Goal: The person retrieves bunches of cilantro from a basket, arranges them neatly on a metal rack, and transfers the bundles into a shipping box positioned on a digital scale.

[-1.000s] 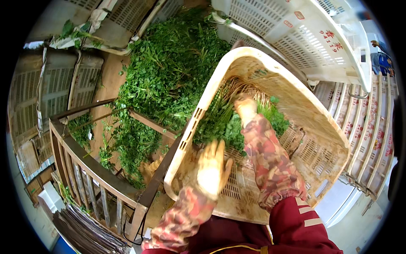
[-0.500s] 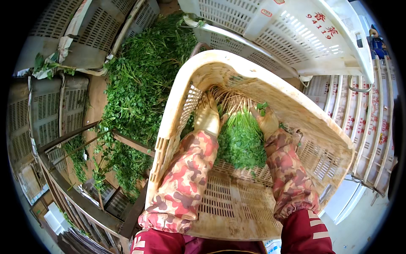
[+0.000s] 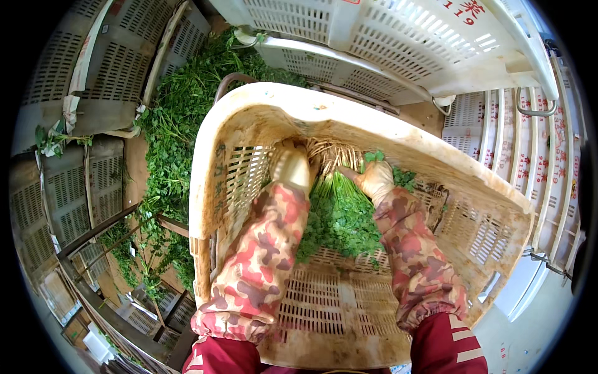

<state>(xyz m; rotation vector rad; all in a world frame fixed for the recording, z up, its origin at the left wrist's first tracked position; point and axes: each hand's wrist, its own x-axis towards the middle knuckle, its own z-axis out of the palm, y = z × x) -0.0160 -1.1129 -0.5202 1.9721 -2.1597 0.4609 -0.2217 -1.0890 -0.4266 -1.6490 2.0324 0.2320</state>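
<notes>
A thick bunch of cilantro lies inside a stained, cream-coloured plastic crate, its pale roots toward the far wall and its leaves toward me. My left hand grips the bunch from the left near the roots; its fingertips are partly hidden. From the right, my right hand closes on the stems, with the thumb lying across them. A few loose leaves stick out behind that hand. Camouflage sleeve covers run up both forearms to dark red cuffs.
Loose cilantro is heaped left of and behind the crate. White slatted crates stand at the back, with stacked ones to the right. Greyish crates line the far left. A dark metal frame stands at lower left.
The crate now appears farther left and slightly lower in view, and the surroundings have shifted too. Both hands stay at the bunch; the right thumb now reaches farther across the stems.
</notes>
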